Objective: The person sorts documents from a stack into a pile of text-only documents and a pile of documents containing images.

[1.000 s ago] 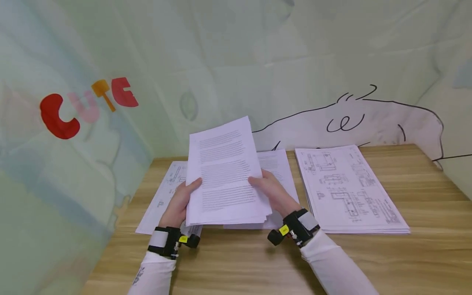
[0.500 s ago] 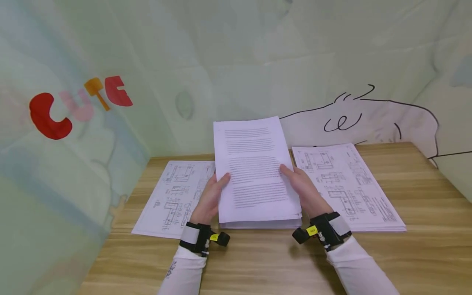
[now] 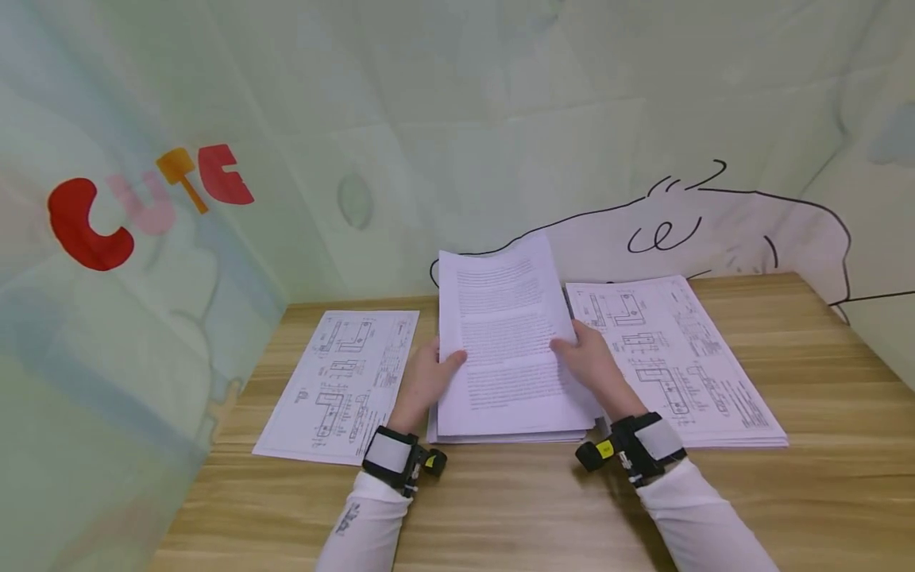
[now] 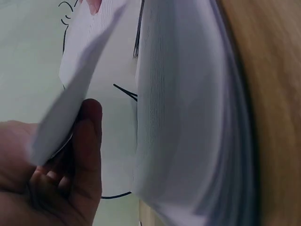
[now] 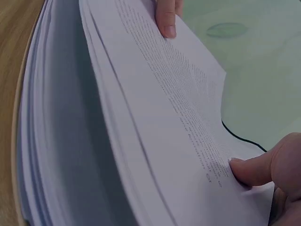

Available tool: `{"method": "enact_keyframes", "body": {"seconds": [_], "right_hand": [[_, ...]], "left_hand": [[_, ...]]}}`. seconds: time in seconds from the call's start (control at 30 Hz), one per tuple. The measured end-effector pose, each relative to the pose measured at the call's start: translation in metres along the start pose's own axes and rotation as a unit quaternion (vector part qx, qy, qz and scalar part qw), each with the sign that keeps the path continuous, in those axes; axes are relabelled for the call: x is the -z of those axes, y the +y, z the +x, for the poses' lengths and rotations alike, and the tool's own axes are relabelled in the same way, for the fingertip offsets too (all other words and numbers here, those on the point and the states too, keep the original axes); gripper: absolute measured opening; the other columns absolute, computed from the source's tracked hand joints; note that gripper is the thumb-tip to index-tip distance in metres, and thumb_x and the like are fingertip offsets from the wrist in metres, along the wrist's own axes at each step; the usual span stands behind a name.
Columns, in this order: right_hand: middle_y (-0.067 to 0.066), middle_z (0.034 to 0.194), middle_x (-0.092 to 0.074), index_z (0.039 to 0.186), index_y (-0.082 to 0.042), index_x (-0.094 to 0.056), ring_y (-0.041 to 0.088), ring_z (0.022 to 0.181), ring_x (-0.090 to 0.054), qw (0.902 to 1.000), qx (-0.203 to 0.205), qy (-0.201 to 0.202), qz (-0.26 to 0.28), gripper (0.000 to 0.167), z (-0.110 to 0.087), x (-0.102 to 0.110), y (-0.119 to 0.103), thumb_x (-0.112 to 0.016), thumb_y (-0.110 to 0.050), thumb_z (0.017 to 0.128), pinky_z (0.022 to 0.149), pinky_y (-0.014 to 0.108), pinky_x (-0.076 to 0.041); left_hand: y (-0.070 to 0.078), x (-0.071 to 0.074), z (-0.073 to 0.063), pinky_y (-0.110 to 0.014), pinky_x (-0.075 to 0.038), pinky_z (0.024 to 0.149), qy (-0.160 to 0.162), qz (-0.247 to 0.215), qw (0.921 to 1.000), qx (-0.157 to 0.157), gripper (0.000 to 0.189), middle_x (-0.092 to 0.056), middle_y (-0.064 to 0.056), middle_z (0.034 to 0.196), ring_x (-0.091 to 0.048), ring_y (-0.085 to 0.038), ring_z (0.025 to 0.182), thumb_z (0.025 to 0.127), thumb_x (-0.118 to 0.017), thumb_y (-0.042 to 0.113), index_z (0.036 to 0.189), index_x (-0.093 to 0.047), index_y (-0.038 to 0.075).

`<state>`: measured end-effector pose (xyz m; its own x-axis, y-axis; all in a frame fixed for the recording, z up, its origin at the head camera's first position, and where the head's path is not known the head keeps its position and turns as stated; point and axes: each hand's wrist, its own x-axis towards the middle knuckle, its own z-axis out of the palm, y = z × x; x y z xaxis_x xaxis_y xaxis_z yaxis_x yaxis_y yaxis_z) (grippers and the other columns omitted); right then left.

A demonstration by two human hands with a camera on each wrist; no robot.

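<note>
A thin sheaf of text-printed paper [image 3: 503, 342] is held between both hands, a little above the middle paper stack [image 3: 433, 435]. My left hand [image 3: 425, 381] pinches its left edge, thumb on top and fingers behind. On the opposite edge, my right hand [image 3: 592, 364] pinches it the same way. The left wrist view shows the sheaf [image 4: 77, 101] bent and apart from the stack [image 4: 188, 103] beside it. In the right wrist view, a dark gap separates the sheaf's layered edge from the stack [image 5: 42, 127]. The held sheaf hides most of the stack in the head view.
To the left lies a paper sheet with technical drawings [image 3: 343, 381]. A thicker stack of drawings [image 3: 679, 365] lies to the right, close by my right hand. All rest on a wood-grain table [image 3: 500, 508]; a printed cloth backdrop [image 3: 429, 159] rises behind and at left.
Both hands have carried the sheaf to the right and slightly down over the middle stack. Its top edge now bows. The left drawing sheet has come fully into view.
</note>
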<state>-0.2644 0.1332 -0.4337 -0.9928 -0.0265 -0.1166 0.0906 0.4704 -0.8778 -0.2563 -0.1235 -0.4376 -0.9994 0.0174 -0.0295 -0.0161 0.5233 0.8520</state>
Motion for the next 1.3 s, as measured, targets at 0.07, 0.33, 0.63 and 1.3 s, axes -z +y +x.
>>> {"method": "enact_keyframes", "body": {"seconds": [0.07,0.33,0.63,1.3], "right_hand": [[0.029,0.152,-0.041,0.154,0.003,-0.026,0.043,0.139,-0.043,0.9998,0.01,0.006,-0.018,0.059,0.002,-0.002,0.003,-0.045,-0.02,0.103,0.115,0.056,-0.037],[0.034,0.146,-0.045,0.154,0.004,-0.026,0.044,0.125,-0.056,0.9944,0.048,0.02,-0.092,0.057,0.002,-0.009,0.01,-0.041,-0.007,0.1,0.092,0.045,-0.054],[0.038,0.133,-0.054,0.148,0.009,-0.035,0.024,0.07,-0.061,0.9823,0.058,0.049,-0.171,0.056,0.002,-0.01,0.012,-0.049,-0.007,0.097,0.053,0.025,-0.04],[0.03,0.104,-0.069,0.14,0.008,-0.047,0.023,0.064,-0.057,0.9282,0.086,0.037,-0.36,0.047,-0.011,-0.024,0.001,-0.05,-0.017,0.1,0.046,0.028,-0.038]], "left_hand": [[-0.002,-0.001,0.002,-0.028,-0.054,0.063,-0.007,0.01,0.9999,0.004,0.04,-0.072,-0.015,0.105,-0.068,-0.018,0.079,0.097,-0.059,0.026,0.132,-0.059,0.007],[-0.016,0.003,0.006,-0.027,-0.056,0.065,-0.036,-0.019,0.9989,0.024,0.045,-0.071,-0.017,0.111,-0.07,-0.018,0.081,0.096,-0.056,0.013,0.141,-0.052,0.006],[-0.022,0.008,0.005,-0.022,-0.05,0.067,-0.023,0.009,0.9981,0.056,0.056,-0.067,-0.017,0.115,-0.066,-0.018,0.087,0.094,-0.061,0.014,0.148,-0.046,0.007],[-0.019,0.008,0.0,-0.036,-0.054,0.091,0.011,0.014,0.9961,0.087,0.054,-0.059,-0.015,0.137,-0.061,-0.024,0.114,0.099,-0.054,0.026,0.149,-0.044,0.008]]}}
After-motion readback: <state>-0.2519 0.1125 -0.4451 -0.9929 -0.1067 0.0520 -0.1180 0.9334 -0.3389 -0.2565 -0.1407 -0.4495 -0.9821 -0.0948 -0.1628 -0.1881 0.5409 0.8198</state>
